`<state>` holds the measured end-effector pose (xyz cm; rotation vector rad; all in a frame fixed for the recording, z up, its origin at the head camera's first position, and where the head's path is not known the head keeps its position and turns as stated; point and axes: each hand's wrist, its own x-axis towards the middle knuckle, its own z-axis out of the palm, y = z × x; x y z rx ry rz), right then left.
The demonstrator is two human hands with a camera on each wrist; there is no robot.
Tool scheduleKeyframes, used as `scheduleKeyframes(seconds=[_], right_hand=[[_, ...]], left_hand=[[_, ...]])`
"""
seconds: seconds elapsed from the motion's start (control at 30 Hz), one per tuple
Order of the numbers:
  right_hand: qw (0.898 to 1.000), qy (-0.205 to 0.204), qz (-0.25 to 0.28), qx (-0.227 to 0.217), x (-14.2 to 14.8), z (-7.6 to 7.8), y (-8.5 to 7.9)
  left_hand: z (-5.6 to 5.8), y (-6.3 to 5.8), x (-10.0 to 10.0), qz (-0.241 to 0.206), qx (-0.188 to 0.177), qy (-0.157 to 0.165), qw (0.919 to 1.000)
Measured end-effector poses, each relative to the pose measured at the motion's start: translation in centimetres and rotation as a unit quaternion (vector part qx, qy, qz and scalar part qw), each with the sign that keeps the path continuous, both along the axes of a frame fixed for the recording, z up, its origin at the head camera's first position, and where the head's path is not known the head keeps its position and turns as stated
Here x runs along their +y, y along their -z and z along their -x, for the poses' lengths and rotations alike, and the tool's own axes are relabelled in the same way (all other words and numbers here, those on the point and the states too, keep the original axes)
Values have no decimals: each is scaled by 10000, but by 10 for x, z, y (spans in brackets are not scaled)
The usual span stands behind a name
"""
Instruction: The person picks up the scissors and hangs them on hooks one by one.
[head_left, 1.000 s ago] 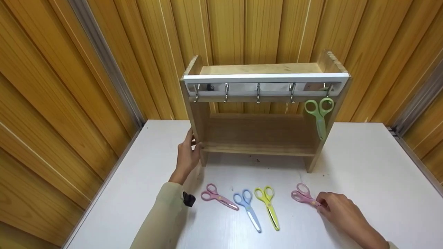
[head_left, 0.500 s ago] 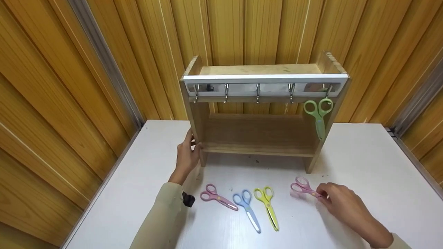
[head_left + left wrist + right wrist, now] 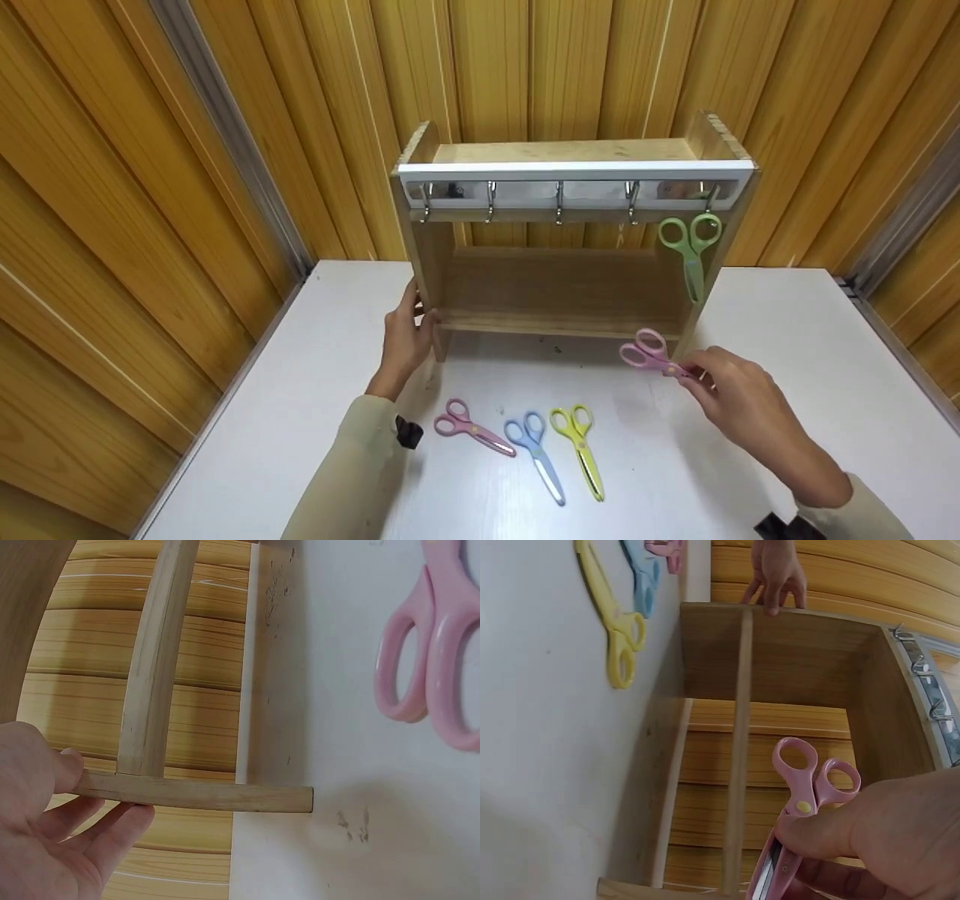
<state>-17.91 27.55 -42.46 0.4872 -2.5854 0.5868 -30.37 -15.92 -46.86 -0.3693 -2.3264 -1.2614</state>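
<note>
Clock places are counted from the middle of the wooden rack [image 3: 555,292], as the head view shows it. At 8 o'clock the left hand [image 3: 403,341] holds the side of the rack between thumb and fingers; if this hold becomes weak, I think the rack could slide or tip when its metal hooks [image 3: 559,201], at 12 o'clock, are pulled. On the counter [image 3: 315,420] lie the flat pink scissors [image 3: 475,429] at 7 o'clock, and near 6 o'clock the blue scissors [image 3: 536,452] and the yellow scissors [image 3: 580,444]; a low movement over them could push them away. Between 4 and 5 o'clock, above the counter, are the held pink scissors [image 3: 658,363], loops pointing away from the hand. The green scissors [image 3: 691,255] hang at 3 o'clock; loops raised too close could knock them off. At 4 o'clock the right hand [image 3: 739,386] pinches the held pair with narrow fingers, only at the blades, so a loose pinch might let it turn or drop. No brand, label or writing is readable.
</note>
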Motion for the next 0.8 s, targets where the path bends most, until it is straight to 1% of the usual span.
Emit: scheduleKeyframes(seconds=[0.23,0.5,0.67,0.8], right_hand=[[9985,-148,345,393,-12,4,-22],[9946,-175,640,792,-24,9,-43],[9906,-219,900,1004,-33,14,-53],[9877,-230,1115,1070,-40,17,-57]], left_hand=[[0,0,1,92,-22,-113,9999],[1,1,0,35,44,-45,10000],[0,0,0,-18,28,-33,10000],[0,0,1,-14,-22,-46,10000]])
